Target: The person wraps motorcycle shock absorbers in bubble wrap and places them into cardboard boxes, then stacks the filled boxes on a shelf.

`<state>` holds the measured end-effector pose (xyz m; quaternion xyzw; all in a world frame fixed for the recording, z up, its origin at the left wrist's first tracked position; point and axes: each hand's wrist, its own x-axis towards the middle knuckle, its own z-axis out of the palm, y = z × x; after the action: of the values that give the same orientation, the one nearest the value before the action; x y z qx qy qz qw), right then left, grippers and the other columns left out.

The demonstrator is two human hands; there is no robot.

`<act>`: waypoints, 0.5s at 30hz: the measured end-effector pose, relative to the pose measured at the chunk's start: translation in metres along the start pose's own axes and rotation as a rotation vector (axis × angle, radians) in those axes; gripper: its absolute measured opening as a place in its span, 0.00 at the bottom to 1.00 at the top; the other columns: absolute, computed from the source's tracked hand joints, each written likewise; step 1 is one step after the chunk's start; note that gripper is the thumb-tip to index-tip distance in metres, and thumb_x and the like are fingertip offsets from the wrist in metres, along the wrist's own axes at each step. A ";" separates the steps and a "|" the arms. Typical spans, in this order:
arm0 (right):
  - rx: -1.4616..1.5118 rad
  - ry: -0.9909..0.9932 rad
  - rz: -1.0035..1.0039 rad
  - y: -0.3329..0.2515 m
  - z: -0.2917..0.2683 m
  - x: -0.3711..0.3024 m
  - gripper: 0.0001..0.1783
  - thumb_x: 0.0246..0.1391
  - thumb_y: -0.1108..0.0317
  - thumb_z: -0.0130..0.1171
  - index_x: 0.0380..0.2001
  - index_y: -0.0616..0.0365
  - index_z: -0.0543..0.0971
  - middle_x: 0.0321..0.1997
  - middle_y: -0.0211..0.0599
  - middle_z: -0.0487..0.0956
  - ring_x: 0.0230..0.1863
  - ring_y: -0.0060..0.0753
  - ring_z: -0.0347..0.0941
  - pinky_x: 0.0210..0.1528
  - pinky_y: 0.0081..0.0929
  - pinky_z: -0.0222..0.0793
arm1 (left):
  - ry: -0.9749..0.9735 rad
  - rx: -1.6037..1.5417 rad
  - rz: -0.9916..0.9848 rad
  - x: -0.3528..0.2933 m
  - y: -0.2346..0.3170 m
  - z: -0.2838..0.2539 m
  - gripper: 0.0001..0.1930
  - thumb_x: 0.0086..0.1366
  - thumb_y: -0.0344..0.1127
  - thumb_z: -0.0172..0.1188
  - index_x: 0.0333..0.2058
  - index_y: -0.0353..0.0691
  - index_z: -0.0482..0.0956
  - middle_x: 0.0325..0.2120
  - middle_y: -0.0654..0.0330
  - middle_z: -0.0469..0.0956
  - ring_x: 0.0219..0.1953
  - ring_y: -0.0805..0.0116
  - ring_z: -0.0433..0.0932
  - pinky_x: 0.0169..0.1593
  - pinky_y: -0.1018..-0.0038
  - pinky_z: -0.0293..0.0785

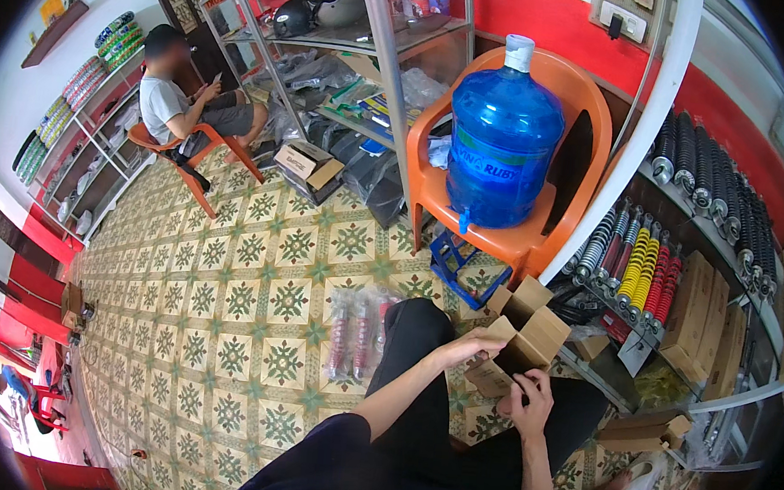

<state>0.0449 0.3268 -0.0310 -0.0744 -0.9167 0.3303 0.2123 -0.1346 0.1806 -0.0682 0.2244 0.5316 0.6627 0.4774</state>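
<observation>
An open cardboard box (543, 334) with its flaps raised stands tilted between my knees. At its left side my left hand (474, 345) is closed on the edge of a flap. My right hand (531, 405) grips the box's near lower side with curled fingers; part of the fingers is hidden. What the box holds inside cannot be made out. Left of my knee, clear plastic bags with red coil-spring shock absorbers (361, 342) lie on the patterned tile floor (235, 362).
Ahead, an orange plastic chair (595, 123) bears a big blue water jug (502, 152), with a blue crate (464, 267) below. Shock absorbers (645, 270) line the right rack. Another cardboard box (642, 432) lies at right. A person (182, 100) sits far left.
</observation>
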 end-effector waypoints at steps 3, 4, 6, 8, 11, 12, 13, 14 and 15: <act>0.148 0.193 0.061 0.001 -0.003 0.003 0.12 0.49 0.68 0.59 0.38 0.58 0.79 0.44 0.44 0.73 0.44 0.48 0.72 0.46 0.36 0.69 | -0.115 -0.207 -0.110 0.001 0.001 0.003 0.10 0.62 0.44 0.60 0.32 0.47 0.72 0.21 0.74 0.66 0.23 0.81 0.64 0.29 0.82 0.60; 0.099 0.210 0.077 0.000 -0.003 0.003 0.15 0.49 0.69 0.58 0.43 0.58 0.76 0.47 0.45 0.71 0.46 0.48 0.71 0.48 0.35 0.68 | -0.119 -0.208 -0.112 0.002 -0.002 0.001 0.10 0.62 0.44 0.60 0.32 0.47 0.72 0.21 0.74 0.66 0.23 0.81 0.64 0.29 0.82 0.60; -0.004 0.240 0.111 -0.001 -0.001 0.002 0.22 0.50 0.71 0.56 0.51 0.58 0.70 0.52 0.46 0.68 0.50 0.46 0.69 0.51 0.32 0.67 | -0.009 -0.443 -0.458 0.000 -0.005 -0.001 0.09 0.64 0.44 0.58 0.34 0.46 0.75 0.25 0.72 0.70 0.29 0.77 0.70 0.35 0.77 0.65; 0.014 0.165 0.192 0.004 0.005 -0.003 0.30 0.47 0.73 0.57 0.56 0.56 0.65 0.56 0.47 0.65 0.52 0.51 0.69 0.51 0.34 0.67 | 0.078 -0.360 -0.448 0.005 -0.025 -0.004 0.09 0.64 0.43 0.59 0.34 0.46 0.75 0.25 0.71 0.71 0.29 0.75 0.71 0.35 0.76 0.65; 0.291 0.037 0.590 0.014 0.016 -0.003 0.36 0.46 0.75 0.55 0.61 0.58 0.58 0.60 0.47 0.63 0.58 0.44 0.66 0.53 0.32 0.66 | 0.184 -0.322 -0.389 0.009 -0.049 -0.012 0.09 0.63 0.43 0.59 0.35 0.45 0.75 0.26 0.71 0.70 0.29 0.77 0.69 0.34 0.76 0.65; 0.285 0.041 0.586 0.034 0.027 -0.008 0.36 0.46 0.75 0.55 0.61 0.58 0.58 0.60 0.47 0.63 0.58 0.44 0.66 0.53 0.32 0.66 | 0.186 -0.271 -0.322 0.014 -0.061 -0.015 0.10 0.62 0.42 0.60 0.37 0.44 0.75 0.28 0.71 0.71 0.29 0.78 0.68 0.34 0.77 0.65; 0.442 0.012 0.611 0.054 0.036 -0.013 0.38 0.45 0.76 0.55 0.62 0.59 0.57 0.61 0.46 0.63 0.57 0.42 0.66 0.53 0.32 0.65 | 0.181 -0.223 -0.254 0.020 -0.066 -0.014 0.11 0.62 0.42 0.60 0.39 0.44 0.76 0.29 0.70 0.71 0.29 0.79 0.68 0.34 0.77 0.65; 0.595 -0.014 0.636 0.069 0.043 -0.017 0.39 0.45 0.76 0.56 0.62 0.59 0.56 0.62 0.46 0.63 0.57 0.40 0.67 0.54 0.31 0.65 | 0.164 -0.228 -0.248 0.024 -0.061 -0.009 0.11 0.62 0.42 0.60 0.39 0.44 0.76 0.29 0.70 0.71 0.29 0.79 0.68 0.34 0.77 0.65; 0.686 -0.079 0.669 0.078 0.046 -0.020 0.36 0.44 0.77 0.56 0.60 0.61 0.61 0.59 0.43 0.68 0.55 0.37 0.68 0.55 0.30 0.63 | 0.149 -0.144 -0.221 0.023 -0.050 0.001 0.11 0.61 0.40 0.60 0.40 0.43 0.76 0.28 0.70 0.71 0.28 0.80 0.67 0.32 0.79 0.64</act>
<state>0.0424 0.3546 -0.1190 -0.2784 -0.6877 0.6666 0.0717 -0.1240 0.2002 -0.1181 0.0798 0.5380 0.6574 0.5215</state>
